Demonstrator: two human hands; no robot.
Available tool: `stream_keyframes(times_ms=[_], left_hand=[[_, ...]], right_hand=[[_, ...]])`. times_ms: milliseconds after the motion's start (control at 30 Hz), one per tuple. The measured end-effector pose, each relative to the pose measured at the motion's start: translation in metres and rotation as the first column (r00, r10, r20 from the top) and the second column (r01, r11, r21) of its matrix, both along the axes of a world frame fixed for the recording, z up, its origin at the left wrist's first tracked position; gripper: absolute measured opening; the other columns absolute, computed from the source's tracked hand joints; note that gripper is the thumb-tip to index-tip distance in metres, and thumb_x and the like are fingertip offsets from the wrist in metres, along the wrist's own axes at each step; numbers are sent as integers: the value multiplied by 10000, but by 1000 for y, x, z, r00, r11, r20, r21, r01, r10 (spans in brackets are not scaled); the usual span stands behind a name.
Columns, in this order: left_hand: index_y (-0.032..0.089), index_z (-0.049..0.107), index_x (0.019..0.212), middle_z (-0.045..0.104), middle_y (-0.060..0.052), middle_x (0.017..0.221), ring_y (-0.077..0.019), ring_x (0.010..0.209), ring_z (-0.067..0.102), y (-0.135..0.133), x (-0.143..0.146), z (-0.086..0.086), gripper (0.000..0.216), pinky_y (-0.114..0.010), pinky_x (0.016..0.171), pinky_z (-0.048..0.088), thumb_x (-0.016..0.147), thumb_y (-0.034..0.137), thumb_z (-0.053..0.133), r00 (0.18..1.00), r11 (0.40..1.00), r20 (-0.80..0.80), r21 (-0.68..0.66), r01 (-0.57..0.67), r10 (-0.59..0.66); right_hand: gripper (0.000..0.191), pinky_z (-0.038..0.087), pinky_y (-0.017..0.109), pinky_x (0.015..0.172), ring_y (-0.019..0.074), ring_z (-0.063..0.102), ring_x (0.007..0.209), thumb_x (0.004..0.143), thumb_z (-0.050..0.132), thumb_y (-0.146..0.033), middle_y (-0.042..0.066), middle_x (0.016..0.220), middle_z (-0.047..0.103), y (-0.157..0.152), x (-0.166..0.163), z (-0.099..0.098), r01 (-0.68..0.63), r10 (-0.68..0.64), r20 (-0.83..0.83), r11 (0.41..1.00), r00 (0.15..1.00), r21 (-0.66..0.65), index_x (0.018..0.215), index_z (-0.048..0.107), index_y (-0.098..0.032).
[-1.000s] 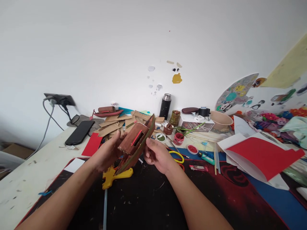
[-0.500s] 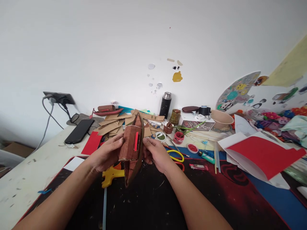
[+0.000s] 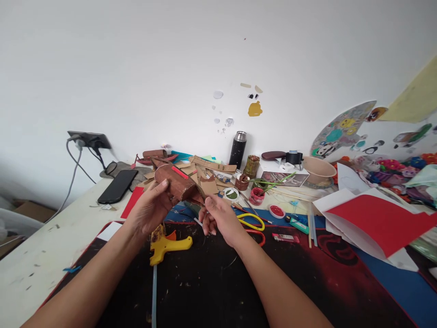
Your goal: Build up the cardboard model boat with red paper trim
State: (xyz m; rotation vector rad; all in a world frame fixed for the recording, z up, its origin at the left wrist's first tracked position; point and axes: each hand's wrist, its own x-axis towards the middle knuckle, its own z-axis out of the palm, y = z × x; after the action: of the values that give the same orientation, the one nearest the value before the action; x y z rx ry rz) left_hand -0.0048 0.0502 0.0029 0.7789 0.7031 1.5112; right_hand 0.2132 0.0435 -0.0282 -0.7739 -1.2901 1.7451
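Note:
A brown model boat with a rounded cabin and a bright red strip on its roof is held up above the desk, tilted, its near end toward the right. My left hand grips the cabin and hull from the left side, thumb on the cabin wall. At the boat's right end, my right hand pinches the tip between thumb and fingers. Below them a yellow glue gun lies on the black mat, a clear glue stick coming out of it.
Behind are cardboard scraps, a second boat, a black thermos and paint jars. To the right lie yellow-handled scissors, a box cutter and red paper. A phone sits at left.
The boat has turned from pointing away from me to lying slantwise, its near end swung right. The glue gun is less covered. The view has shifted slightly.

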Motion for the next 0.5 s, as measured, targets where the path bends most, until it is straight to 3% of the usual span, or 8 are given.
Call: stream_keyframes(times_ms=[133,333,400,500], left_hand=[[207,757,1326,862,-104,1264,-268,1090,837,-2,5,2,654,-327,900,697,747,333,1034,1000,1000,-24,16,-5,5],[283,723,1352,852,-46,1253,-267,1154,809,-8,8,3,679,-345,951,676,751,309,1039,997,1000,-81,26,4,-2],[285,728,1333,825,-60,1333,-290,1241,777,-8,5,4,669,-379,994,671,754,395,1043,994,1000,-102,15,27,-26],[287,727,1349,752,-104,1492,-335,1343,720,-5,-3,8,748,-485,1048,662,776,719,939,988,996,-119,-13,94,-95]], right_hand=[[753,309,206,358,119,611,424,779,848,-852,-59,707,686,0,-4,-2,45,-45,2,999,999,3,1135,624,-228],[633,298,206,378,109,587,433,786,865,-788,-42,635,665,-1,-1,2,138,-137,22,990,990,-31,933,651,-211],[629,291,212,377,111,571,431,781,859,-798,-34,606,650,1,1,4,175,-173,28,983,984,-58,845,634,-214],[659,279,220,382,115,560,438,772,853,-817,-6,586,637,3,4,4,214,-211,43,970,977,-112,715,595,-214]])
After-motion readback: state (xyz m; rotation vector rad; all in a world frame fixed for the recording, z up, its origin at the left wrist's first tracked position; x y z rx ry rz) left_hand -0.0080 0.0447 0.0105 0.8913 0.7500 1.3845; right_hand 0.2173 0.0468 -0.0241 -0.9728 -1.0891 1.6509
